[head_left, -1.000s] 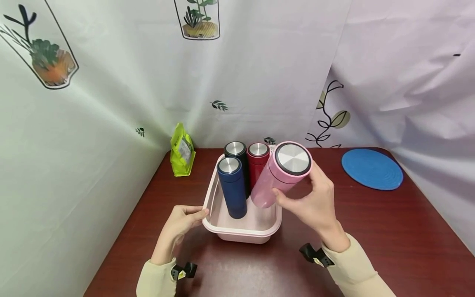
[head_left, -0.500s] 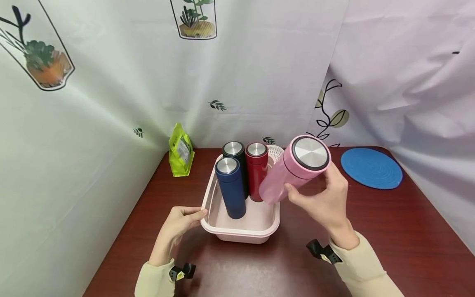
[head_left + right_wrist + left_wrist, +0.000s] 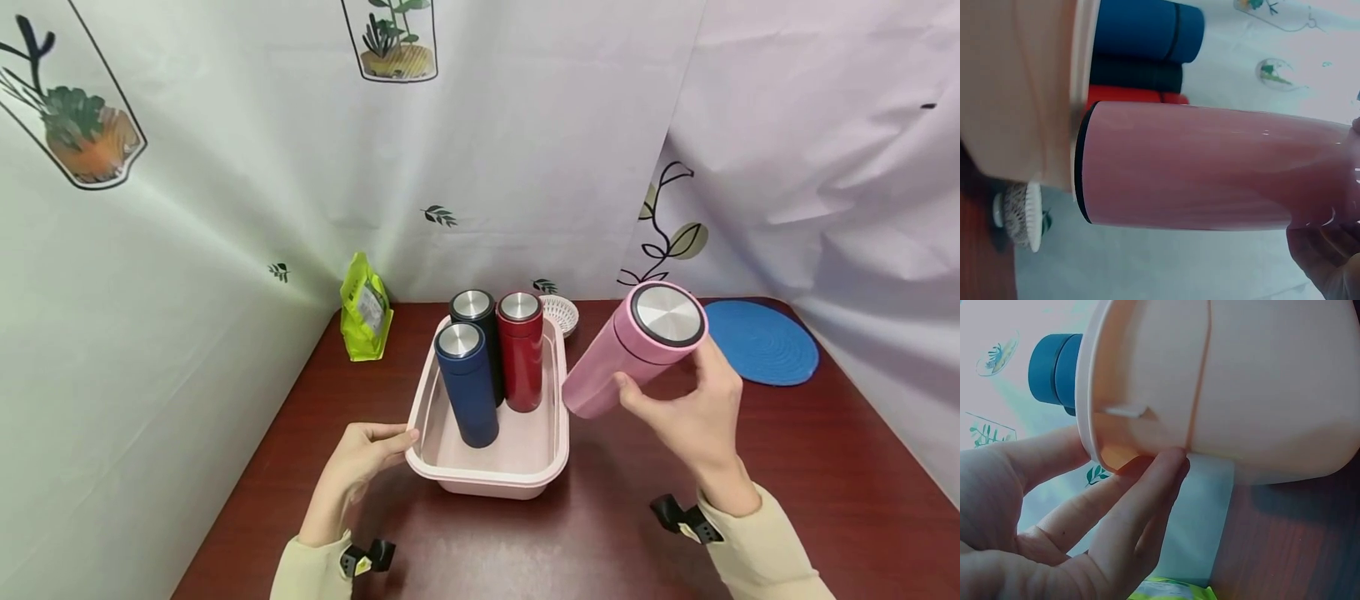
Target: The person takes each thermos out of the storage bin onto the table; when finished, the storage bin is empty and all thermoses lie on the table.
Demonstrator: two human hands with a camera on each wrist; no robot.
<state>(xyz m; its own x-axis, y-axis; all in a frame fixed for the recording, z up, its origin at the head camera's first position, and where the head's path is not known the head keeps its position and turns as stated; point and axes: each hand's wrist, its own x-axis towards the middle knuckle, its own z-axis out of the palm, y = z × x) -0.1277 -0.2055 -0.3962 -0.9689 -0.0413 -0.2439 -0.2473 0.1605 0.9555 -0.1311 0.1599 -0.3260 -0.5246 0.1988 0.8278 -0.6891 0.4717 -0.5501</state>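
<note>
My right hand grips a pink thermos flask near its silver lid. The flask leans, its base close to the right rim of a pale pink plastic basin; in the right wrist view the flask hangs level with that rim. With thumb and fingers my left hand pinches the basin's left rim, and in the left wrist view the fingers reach under the rim against the outer wall. Inside the basin stand a blue flask, a black flask and a red flask.
Behind the basin sits a small white woven basket, partly hidden. A round blue mat lies at the back right of the dark red table. A yellow-green pouch stands at the back left, near the patterned cloth wall.
My right hand has carried the pink flask rightward, from above the basin's inside to its right rim. The white basket has come into fuller view. My left hand stays on the rim.
</note>
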